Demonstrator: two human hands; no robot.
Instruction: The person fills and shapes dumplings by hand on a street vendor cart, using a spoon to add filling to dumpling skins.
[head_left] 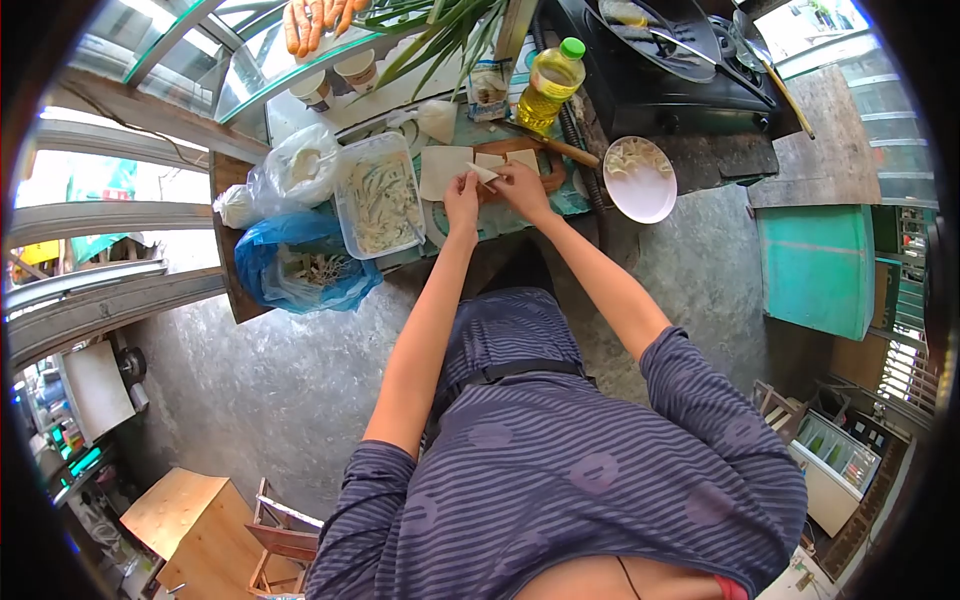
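My left hand (pixel 462 203) and my right hand (pixel 523 192) meet over the table, fingers closed on a small pale wrapper sheet (pixel 484 173) between them. Beneath and beside it lie more flat wrapper sheets (pixel 443 172) and a brown wooden board (pixel 552 168). Left of my hands is a clear plastic tub (pixel 380 195) of shredded filling. A white plate (pixel 640 180) with several pale folded pieces sits to the right. Behind the board lies a knife with a wooden handle (pixel 567 148).
A green-capped oil bottle (pixel 550 88) stands behind the board. The black stove (pixel 660 95) holds a pan (pixel 668 38). At the left are a blue plastic bag (pixel 300 262) and a white bag (pixel 297 165). Carrots (pixel 316 22) and green leaves (pixel 440 40) lie at the back.
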